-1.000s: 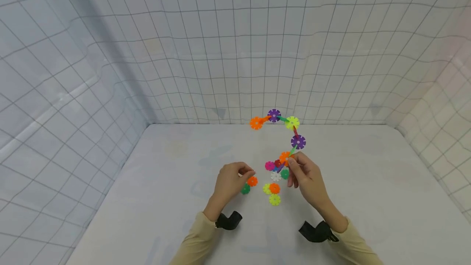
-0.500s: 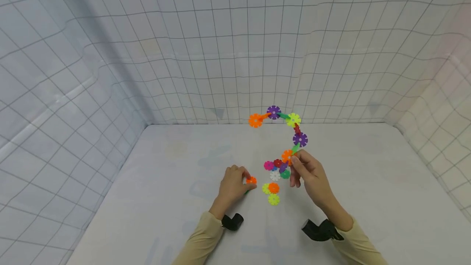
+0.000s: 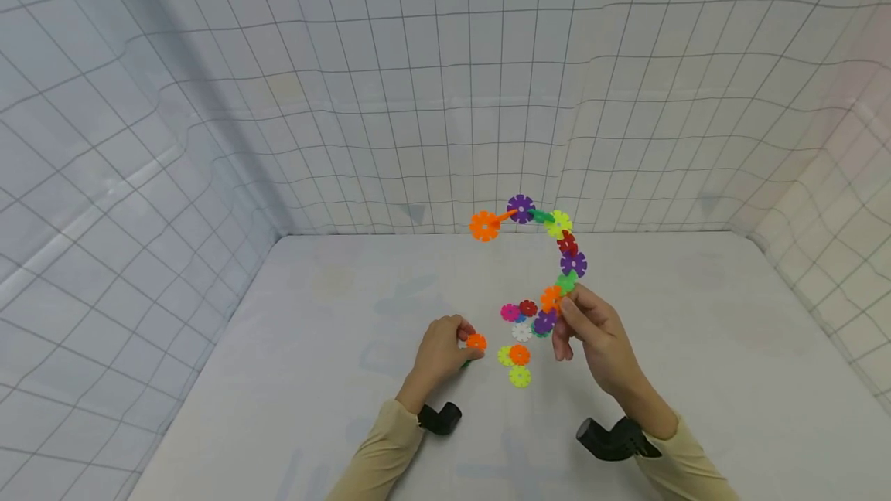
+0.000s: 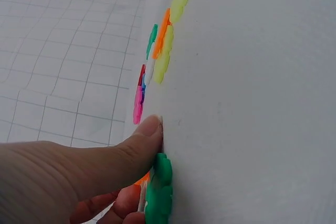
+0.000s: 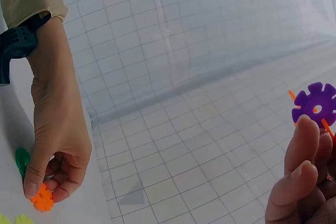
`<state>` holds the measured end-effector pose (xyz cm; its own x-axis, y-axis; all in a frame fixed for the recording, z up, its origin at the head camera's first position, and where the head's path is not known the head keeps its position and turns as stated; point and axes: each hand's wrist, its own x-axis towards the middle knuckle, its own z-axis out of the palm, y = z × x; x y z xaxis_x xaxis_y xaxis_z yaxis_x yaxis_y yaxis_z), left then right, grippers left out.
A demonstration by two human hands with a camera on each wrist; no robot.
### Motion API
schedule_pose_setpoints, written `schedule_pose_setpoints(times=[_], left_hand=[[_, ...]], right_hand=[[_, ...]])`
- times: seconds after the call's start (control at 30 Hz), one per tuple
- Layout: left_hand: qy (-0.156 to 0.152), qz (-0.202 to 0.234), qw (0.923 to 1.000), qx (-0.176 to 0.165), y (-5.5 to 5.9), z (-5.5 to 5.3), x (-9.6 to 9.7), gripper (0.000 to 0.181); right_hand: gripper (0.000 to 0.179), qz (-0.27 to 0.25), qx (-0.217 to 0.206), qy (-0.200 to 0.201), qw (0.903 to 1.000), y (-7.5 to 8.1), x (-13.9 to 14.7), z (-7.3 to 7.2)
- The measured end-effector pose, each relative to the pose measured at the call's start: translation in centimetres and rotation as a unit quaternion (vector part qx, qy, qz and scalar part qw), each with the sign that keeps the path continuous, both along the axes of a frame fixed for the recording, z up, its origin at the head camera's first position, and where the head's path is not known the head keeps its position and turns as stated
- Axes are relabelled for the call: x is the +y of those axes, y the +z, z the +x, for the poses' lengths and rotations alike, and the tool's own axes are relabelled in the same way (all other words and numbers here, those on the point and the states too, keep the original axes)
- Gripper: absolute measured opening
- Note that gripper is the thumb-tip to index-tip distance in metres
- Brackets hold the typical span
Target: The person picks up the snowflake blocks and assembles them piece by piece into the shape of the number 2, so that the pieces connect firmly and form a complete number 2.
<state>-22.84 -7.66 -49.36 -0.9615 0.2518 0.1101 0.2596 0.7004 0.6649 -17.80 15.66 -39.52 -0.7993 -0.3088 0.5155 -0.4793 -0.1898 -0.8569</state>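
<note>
My right hand (image 3: 604,339) pinches the lower end of a curved chain of interlocking snowflake discs (image 3: 574,263), raised over the table. Orange, purple, green, yellow and red discs slot into one another edge to edge, and a purple disc (image 3: 544,322) hangs lowest. To the left, my left hand (image 3: 438,348) pinches a loose orange snowflake disc (image 5: 43,199) between thumb and fingers, low at the table. Beside that thumb a green disc (image 4: 159,190) shows in the left wrist view; in the head view the hand mostly hides it.
Between the hands lie loose discs: pink (image 3: 510,312), red (image 3: 528,308), white (image 3: 521,332), orange (image 3: 519,355) and yellow (image 3: 520,376), some overlapping. The white table (image 3: 334,377) is enclosed by grid-patterned sheeting (image 3: 445,83) at the back and sides.
My left hand has moved slightly right and closed its fingertips on the orange disc. The right hand has shifted a little right with the chain, which has turned somewhat.
</note>
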Motion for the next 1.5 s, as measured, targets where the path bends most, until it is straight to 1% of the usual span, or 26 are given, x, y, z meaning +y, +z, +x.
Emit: schedule_pose_setpoints(times=[0.1, 0.17, 0.27, 0.37, 0.47, 0.53, 0.6, 0.7, 0.77, 0.83, 0.87, 0.93, 1.03, 1.13, 1.17, 1.2, 1.5], left_hand=[[-0.005, 0.007, 0.9999, -0.006, 0.1, 0.0, -0.1, 0.027], [-0.009, 0.016, 0.9998, -0.011, 0.2, -0.1, -0.2, 0.026], [-0.015, 0.029, 0.9994, -0.007, 0.5, -0.2, -0.4, 0.020], [-0.025, 0.044, 0.9986, 0.012, 1.2, -0.3, -0.5, 0.013], [-0.040, 0.072, 0.9961, 0.031, 2.4, 0.0, -0.5, 0.009], [-0.058, 0.111, 0.9917, 0.028, 3.7, 0.4, -0.4, 0.009], [-0.076, 0.158, 0.9845, 0.013, 5.1, 1.1, -0.2, 0.011], [-0.104, 0.232, 0.9669, -0.021, 7.0, 2.3, 0.1, 0.013], [-0.113, 0.266, 0.9564, -0.038, 8.0, 3.1, 0.3, 0.014], [-0.116, 0.289, 0.9490, -0.051, 8.7, 3.7, 0.5, 0.013], [-0.115, 0.297, 0.9465, -0.055, 9.0, 4.0, 0.7, 0.012], [-0.112, 0.310, 0.9421, -0.063, 9.7, 4.5, 0.9, 0.011], [-0.111, 0.328, 0.9352, -0.073, 11.1, 5.4, 1.1, 0.009], [-0.116, 0.337, 0.9304, -0.084, 12.3, 6.2, 1.3, 0.008], [-0.118, 0.341, 0.9288, -0.085, 12.6, 6.4, 1.3, 0.008], [-0.118, 0.343, 0.9279, -0.087, 12.7, 6.5, 1.4, 0.008], [-0.119, 0.355, 0.9236, -0.081, 12.7, 6.9, 1.8, 0.007]], right_hand=[[0.019, -0.015, 0.011, 0.019, 0.9997, 0.1, 0.0, 0.1], [0.019, -0.021, 0.011, 0.026, 0.9994, 0.2, 0.0, 0.2], [0.018, -0.027, 0.011, 0.030, 0.9991, 0.2, 0.1, 0.2], [0.018, -0.027, 0.015, 0.030, 0.9991, 0.3, 0.1, 0.2], [0.018, -0.020, 0.018, 0.024, 0.9993, 0.4, 0.2, 0.2], [0.019, -0.011, 0.013, 0.016, 0.9997, 0.5, 0.3, 0.2], [0.019, -0.002, 0.009, 0.008, 0.9999, 0.4, 0.4, 0.2], [0.018, 0.007, 0.005, 0.001, 1.0000, 0.4, 0.5, 0.2], [0.018, 0.011, 0.002, -0.005, 0.9999, 0.3, 0.5, 0.1], [0.019, 0.014, 0.001, -0.009, 0.9999, 0.2, 0.4, 0.1], [0.019, 0.016, 0.001, -0.012, 0.9998, 0.1, 0.4, 0.0], [0.019, 0.017, 0.002, -0.016, 0.9997, 0.0, 0.3, 0.0], [0.018, 0.019, 0.000, -0.019, 0.9996, -0.1, 0.1, 0.0], [0.017, 0.021, -0.005, -0.022, 0.9995, -0.2, 0.0, 0.1], [0.016, 0.021, -0.007, -0.023, 0.9995, -0.2, -0.1, 0.2], [0.016, 0.019, -0.009, -0.024, 0.9995, -0.1, -0.1, 0.2], [0.014, 0.013, -0.013, -0.031, 0.9993, -0.2, -0.4, 0.5]])
